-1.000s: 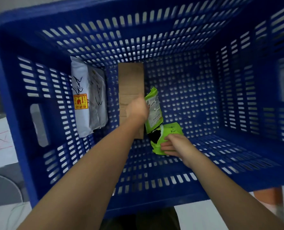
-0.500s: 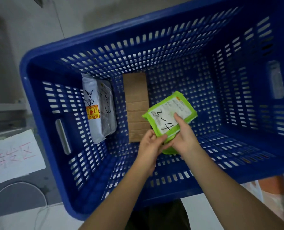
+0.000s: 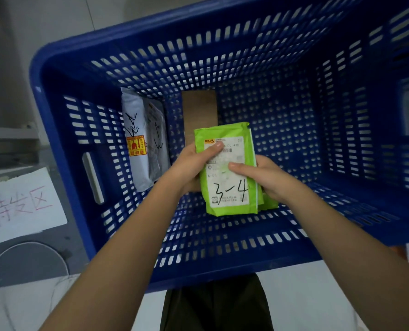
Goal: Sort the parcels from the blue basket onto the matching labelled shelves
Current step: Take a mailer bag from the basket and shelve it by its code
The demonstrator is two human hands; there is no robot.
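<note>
A green parcel (image 3: 229, 194) with a white label marked "3-4" is held upright over the blue basket (image 3: 62, 144). My left hand (image 3: 191, 163) grips its left edge with the thumb across the label. My right hand (image 3: 260, 175) grips its right edge, thumb on the label, and also holds a second green parcel (image 3: 268, 204) tucked behind the first. Inside the basket a white-grey parcel (image 3: 143, 139) leans on the left wall, and a brown cardboard box (image 3: 200, 111) lies on the floor, partly hidden by the green parcels.
A white paper sign (image 3: 22, 206) with red and grey handwriting lies on a grey surface left of the basket. A round grey object (image 3: 29, 263) sits below it. My dark trousers (image 3: 213, 306) show under the basket's near rim.
Both green parcels were lifted off the basket floor and stacked; the "3-4" one turned upright, and my left hand moved from under it to grip its left edge.
</note>
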